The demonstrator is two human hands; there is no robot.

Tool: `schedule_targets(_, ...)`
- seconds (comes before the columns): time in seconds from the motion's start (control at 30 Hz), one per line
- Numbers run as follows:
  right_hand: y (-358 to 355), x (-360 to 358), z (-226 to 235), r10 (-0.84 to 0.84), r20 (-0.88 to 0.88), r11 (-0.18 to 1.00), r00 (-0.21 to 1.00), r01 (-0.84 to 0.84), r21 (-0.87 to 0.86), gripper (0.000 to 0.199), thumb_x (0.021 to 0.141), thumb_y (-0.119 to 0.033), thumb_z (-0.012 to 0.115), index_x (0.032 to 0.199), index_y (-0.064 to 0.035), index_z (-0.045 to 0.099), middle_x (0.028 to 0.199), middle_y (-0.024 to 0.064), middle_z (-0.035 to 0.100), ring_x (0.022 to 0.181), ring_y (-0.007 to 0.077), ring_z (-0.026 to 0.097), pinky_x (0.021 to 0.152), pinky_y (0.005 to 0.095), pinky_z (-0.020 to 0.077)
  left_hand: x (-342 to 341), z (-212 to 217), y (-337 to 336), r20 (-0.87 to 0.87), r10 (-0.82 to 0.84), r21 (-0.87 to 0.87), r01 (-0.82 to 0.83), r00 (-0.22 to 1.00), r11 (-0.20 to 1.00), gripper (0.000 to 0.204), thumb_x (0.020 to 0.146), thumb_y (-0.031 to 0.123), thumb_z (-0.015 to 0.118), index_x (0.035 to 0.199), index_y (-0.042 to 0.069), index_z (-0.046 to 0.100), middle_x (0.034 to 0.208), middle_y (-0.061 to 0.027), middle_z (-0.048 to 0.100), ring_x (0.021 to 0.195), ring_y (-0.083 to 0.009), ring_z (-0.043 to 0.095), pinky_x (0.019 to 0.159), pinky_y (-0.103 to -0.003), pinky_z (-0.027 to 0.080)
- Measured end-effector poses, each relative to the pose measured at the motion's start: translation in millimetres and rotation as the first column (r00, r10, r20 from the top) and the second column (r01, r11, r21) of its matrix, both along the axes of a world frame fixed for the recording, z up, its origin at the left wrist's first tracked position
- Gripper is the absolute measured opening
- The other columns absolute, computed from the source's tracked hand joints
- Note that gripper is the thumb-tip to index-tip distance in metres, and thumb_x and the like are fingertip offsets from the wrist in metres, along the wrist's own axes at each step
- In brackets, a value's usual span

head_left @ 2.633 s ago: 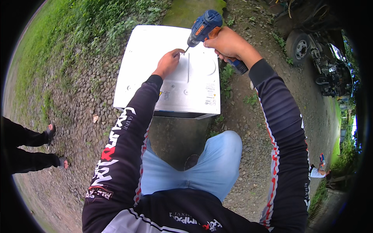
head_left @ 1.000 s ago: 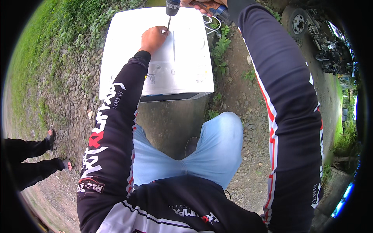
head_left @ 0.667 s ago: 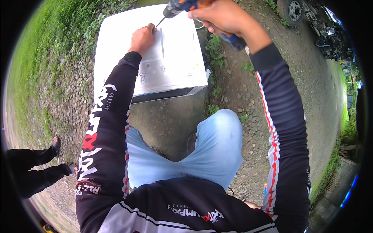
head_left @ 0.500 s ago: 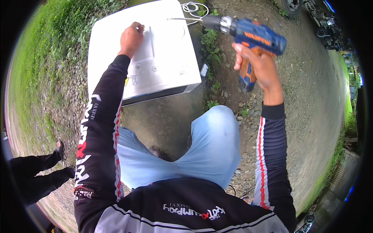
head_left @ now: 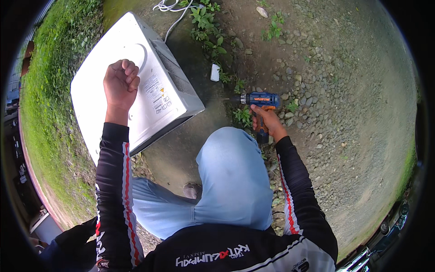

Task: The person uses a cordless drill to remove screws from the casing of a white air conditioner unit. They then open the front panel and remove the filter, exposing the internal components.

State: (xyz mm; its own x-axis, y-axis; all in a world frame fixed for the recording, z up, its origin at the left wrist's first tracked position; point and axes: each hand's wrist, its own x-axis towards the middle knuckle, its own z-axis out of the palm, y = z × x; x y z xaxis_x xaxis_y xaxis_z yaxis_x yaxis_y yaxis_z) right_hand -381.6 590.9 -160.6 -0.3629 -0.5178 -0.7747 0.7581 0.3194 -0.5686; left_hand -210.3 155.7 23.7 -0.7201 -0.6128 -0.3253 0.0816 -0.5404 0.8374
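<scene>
A white box-shaped appliance (head_left: 93, 70) with a vented side (head_left: 170, 63) and printed labels stands in front of me, turned at an angle. Over its top is my left hand (head_left: 120, 84), palm turned up and fingers curled in; whatever they may hold is hidden. My right hand (head_left: 270, 121) grips a blue and orange cordless drill (head_left: 263, 99) by its handle, off to the right of the appliance. The drill's long thin bit (head_left: 221, 99) points left toward the appliance's near right corner, apart from it.
A white cable (head_left: 174, 25) trails behind the appliance. Beside its right side lies a small white piece (head_left: 215, 72) near green weeds (head_left: 206, 27). Stony ground (head_left: 312, 90) spreads to the right, grass (head_left: 43, 113) to the left. A dark-clothed person (head_left: 72, 240) is at lower left.
The drill has come down and nearer to me, with my right hand still around it. My left hand has turned palm up. The view has shifted, so the appliance appears turned and farther left.
</scene>
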Motion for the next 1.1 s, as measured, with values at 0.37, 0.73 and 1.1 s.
schedule_targets(0.37,-12,-30,-15,0.088,0.059,0.996,0.994,-0.087,-0.015,0.036,0.099,-0.039,0.076,0.102,-0.0031,0.07,0.066,0.0018,0.061,0.054,0.0159,0.06,0.053,0.0342,0.0519,-21,-33,38,0.394,0.347,-0.886,0.25,0.851,0.392,0.048,0.113,0.033,0.057,0.079,-0.001,0.057,0.065,0.0003,0.043,0.065,-0.0094,0.036,0.057,-0.031,0.034)
schedule_targets(0.73,-12,-24,-22,0.074,0.088,0.996,0.993,-0.069,-0.054,0.036,0.101,-0.039,0.074,0.101,-0.003,0.07,0.065,0.0009,0.059,0.054,0.0145,0.06,0.051,0.0333,0.052,-24,-31,43,0.41,0.335,-0.875,0.261,0.848,0.409,0.047,0.113,0.031,0.057,0.079,-0.001,0.059,0.066,0.002,0.046,0.065,-0.0078,0.037,0.058,-0.029,0.033)
schedule_targets(1.1,-14,-32,-12,0.122,0.054,0.992,0.991,-0.12,-0.031,0.036,0.101,-0.039,0.074,0.102,-0.0032,0.07,0.066,0.0017,0.06,0.053,0.0157,0.061,0.052,0.0329,0.0501,-23,-32,42,0.406,0.331,-0.876,0.259,0.852,0.408,0.048,0.113,0.034,0.056,0.08,-0.001,0.059,0.067,0.002,0.046,0.066,-0.0076,0.037,0.058,-0.029,0.033)
